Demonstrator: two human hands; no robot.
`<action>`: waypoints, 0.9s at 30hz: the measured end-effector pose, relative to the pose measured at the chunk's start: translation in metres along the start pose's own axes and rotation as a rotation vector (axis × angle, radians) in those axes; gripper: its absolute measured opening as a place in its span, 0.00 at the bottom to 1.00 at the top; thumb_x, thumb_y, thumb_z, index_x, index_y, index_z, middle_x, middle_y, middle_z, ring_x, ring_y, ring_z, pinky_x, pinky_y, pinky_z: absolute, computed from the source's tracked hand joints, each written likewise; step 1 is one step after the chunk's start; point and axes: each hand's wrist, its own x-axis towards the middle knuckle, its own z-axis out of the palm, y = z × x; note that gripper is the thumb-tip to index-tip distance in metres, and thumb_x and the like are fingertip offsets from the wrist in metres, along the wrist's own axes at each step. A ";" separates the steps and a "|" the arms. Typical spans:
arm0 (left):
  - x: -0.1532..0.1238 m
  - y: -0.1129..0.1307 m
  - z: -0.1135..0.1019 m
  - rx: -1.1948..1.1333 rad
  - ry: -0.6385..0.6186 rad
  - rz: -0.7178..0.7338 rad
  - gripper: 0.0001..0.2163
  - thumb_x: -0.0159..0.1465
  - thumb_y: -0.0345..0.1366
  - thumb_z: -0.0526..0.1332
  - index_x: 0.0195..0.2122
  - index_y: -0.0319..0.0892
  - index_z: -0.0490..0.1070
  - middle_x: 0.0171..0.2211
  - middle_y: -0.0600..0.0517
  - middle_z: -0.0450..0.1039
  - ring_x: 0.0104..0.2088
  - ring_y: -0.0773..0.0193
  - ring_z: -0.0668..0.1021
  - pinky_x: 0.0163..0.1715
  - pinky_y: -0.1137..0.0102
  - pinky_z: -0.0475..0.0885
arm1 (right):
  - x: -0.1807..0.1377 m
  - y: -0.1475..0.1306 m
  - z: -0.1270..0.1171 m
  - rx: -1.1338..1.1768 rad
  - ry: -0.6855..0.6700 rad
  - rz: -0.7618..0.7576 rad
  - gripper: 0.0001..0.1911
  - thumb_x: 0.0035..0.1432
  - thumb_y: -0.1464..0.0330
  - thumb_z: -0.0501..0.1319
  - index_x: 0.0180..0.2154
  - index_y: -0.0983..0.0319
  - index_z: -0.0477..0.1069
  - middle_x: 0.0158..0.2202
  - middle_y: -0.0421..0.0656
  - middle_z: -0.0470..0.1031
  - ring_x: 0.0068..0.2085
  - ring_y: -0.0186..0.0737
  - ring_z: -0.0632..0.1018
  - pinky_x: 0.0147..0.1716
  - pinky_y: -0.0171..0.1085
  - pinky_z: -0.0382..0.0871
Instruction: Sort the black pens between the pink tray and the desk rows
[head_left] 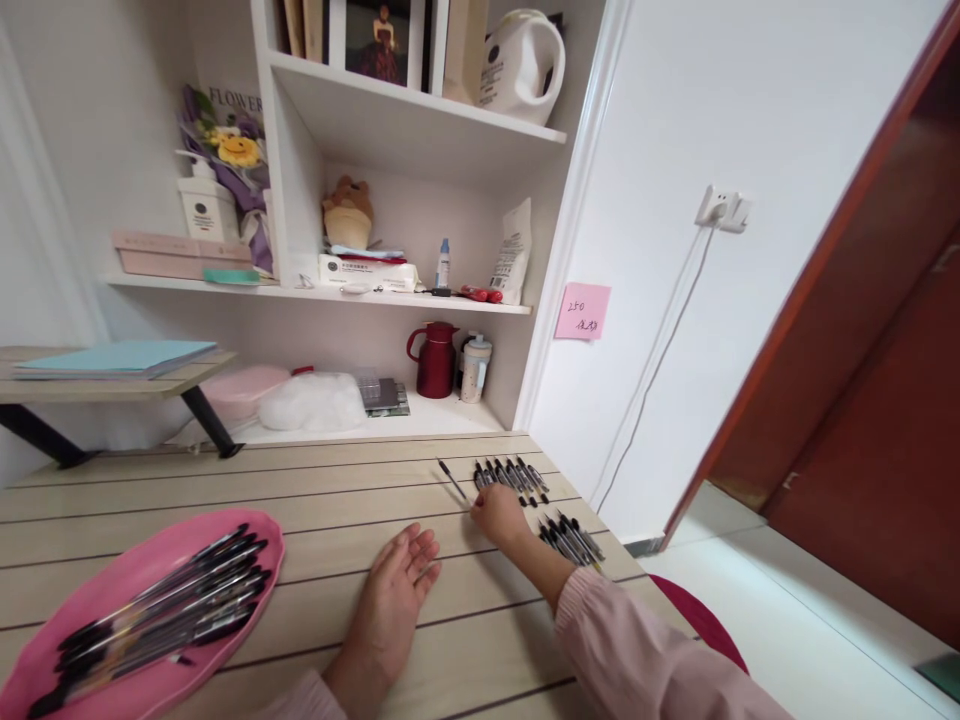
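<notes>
My right hand point(499, 514) is closed on the near end of a slim black-tipped pen point(452, 480), just left of a row of pens point(511, 480) on the table. A second group of pens point(571, 540) lies beyond my right wrist, nearer the table's right edge. My left hand point(399, 592) rests palm up over the slatted tabletop, fingers loosely apart and nothing in it. To its left sits a pink oval tray point(274, 535), with many black-capped pens point(169, 600) piled inside.
A small raised shelf point(172, 382) with blue paper point(120, 357) stands at the back left. Behind the table is a white shelf unit point(405, 305) with a red jug point(435, 360) and a lidded cup point(475, 368). A pink note point(582, 312) sticks to the wall.
</notes>
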 end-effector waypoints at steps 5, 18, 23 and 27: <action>-0.002 0.001 0.003 0.045 -0.004 -0.015 0.12 0.55 0.34 0.60 0.41 0.40 0.68 0.38 0.46 0.73 0.38 0.61 0.76 0.41 0.65 0.67 | 0.015 0.013 0.015 -0.093 0.001 0.035 0.09 0.46 0.74 0.57 0.31 0.70 0.73 0.35 0.57 0.76 0.37 0.45 0.76 0.32 0.33 0.64; -0.002 0.000 0.002 0.100 -0.049 -0.016 0.13 0.54 0.37 0.61 0.40 0.39 0.69 0.37 0.46 0.73 0.37 0.61 0.75 0.40 0.65 0.67 | 0.034 0.035 -0.003 -0.194 -0.004 0.024 0.10 0.51 0.71 0.54 0.32 0.61 0.73 0.36 0.47 0.76 0.39 0.41 0.75 0.34 0.33 0.63; 0.000 -0.002 0.000 0.105 -0.073 -0.011 0.13 0.54 0.37 0.60 0.40 0.39 0.69 0.37 0.46 0.73 0.37 0.61 0.75 0.39 0.66 0.67 | 0.035 0.027 0.008 -0.220 0.000 0.039 0.11 0.52 0.65 0.56 0.33 0.64 0.72 0.37 0.50 0.75 0.41 0.44 0.75 0.36 0.35 0.63; 0.002 -0.004 -0.002 0.112 -0.076 -0.008 0.13 0.54 0.38 0.60 0.40 0.39 0.69 0.37 0.45 0.73 0.36 0.61 0.75 0.39 0.65 0.67 | 0.036 0.024 0.011 -0.237 -0.006 0.035 0.13 0.53 0.64 0.55 0.34 0.65 0.72 0.38 0.51 0.75 0.41 0.44 0.75 0.37 0.36 0.63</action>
